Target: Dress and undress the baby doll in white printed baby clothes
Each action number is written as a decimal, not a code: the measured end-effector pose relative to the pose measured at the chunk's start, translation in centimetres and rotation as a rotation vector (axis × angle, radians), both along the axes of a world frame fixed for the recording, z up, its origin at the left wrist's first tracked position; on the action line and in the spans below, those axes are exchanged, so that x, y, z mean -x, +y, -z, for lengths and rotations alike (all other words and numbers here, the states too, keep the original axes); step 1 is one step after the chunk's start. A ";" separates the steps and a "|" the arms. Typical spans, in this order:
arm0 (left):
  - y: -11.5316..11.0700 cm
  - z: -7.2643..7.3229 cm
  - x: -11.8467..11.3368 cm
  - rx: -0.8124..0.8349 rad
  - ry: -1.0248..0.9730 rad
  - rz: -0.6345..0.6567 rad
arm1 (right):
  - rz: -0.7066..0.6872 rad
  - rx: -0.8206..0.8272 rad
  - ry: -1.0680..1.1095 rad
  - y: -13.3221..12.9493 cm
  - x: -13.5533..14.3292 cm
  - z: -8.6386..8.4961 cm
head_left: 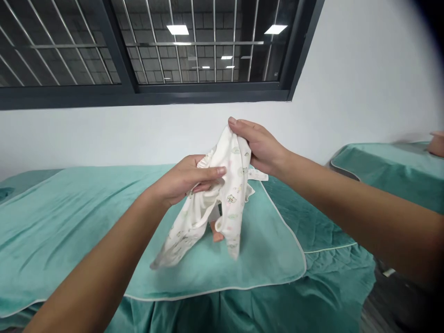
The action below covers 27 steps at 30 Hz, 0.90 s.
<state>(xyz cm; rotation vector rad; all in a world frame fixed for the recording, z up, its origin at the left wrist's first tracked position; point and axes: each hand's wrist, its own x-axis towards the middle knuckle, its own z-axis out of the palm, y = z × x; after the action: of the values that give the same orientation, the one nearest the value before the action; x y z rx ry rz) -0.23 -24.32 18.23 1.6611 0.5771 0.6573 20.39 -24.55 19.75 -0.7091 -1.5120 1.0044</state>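
Observation:
A pair of white baby pants [233,185] with a small printed pattern hangs between my hands in the middle of the view, both legs dangling. My left hand [194,178] grips the cloth at its left side, thumb lying across the front. Higher up, my right hand [258,141] pinches the top edge between thumb and fingers. Behind the pants, a flesh-coloured piece like a doll's leg [217,235] shows low down. A white printed sleeve [258,175] sticks out to the right. Most of what lies behind is hidden by the pants.
A light teal blanket [86,217] with white piping lies over a darker green cover [333,263]. At the right is another green-covered surface [398,162] with a flesh-coloured object [437,144] at its edge. A white wall [104,134] and barred window [208,46] stand behind.

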 end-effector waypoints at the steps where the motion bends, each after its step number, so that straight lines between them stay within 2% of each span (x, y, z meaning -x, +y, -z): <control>1: 0.1 0.1 -0.1 -0.003 -0.055 -0.028 | -0.039 0.041 -0.009 0.0 0.0 0.6; 3: 0.5 0.3 -0.5 -0.013 -0.192 -0.122 | -0.169 0.149 -0.111 -0.3 -0.2 1.8; 5: 0.8 0.7 -0.9 -0.005 -0.231 -0.170 | -0.309 0.253 -0.304 -0.8 -0.3 3.0; 7: 0.9 1.2 -1.2 0.036 -0.187 -0.151 | -0.365 0.297 -0.440 -1.1 -0.4 3.8; 8: 0.9 1.6 -1.3 0.057 -0.174 -0.135 | -0.351 0.292 -0.434 -1.2 -0.4 4.1; 11: 0.8 2.8 -1.0 0.101 -0.149 -0.068 | -0.237 0.224 -0.152 -1.0 -0.5 4.7; 14: 0.9 3.8 -0.2 0.160 0.021 0.161 | -0.158 0.202 0.130 -0.6 -0.4 5.2; 16: 1.2 4.3 0.2 0.193 0.146 0.317 | -0.139 0.259 0.202 -0.4 -0.1 5.8; 17: 1.4 4.6 0.3 0.196 0.177 0.344 | -0.143 0.300 0.219 -0.3 0.1 6.3; 20: 2.2 5.4 0.2 0.174 0.113 0.229 | -0.159 0.399 0.244 -0.3 0.5 8.1; 23: 2.9 6.6 0.0 0.190 -0.117 0.050 | -0.188 0.444 0.166 -0.5 0.2 9.9; 25: 3.0 7.3 -0.2 0.213 -0.219 0.002 | -0.320 0.472 0.026 -0.8 -0.1 10.9; 27: 2.9 8.0 -0.3 0.245 -0.227 0.018 | -0.472 0.488 -0.090 -1.2 -0.3 11.4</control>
<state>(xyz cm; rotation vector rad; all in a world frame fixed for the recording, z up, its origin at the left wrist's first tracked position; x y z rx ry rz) 0.09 -21.43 10.27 1.3413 0.4589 0.7209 20.67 -25.71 8.30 -0.7541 -1.5612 1.7575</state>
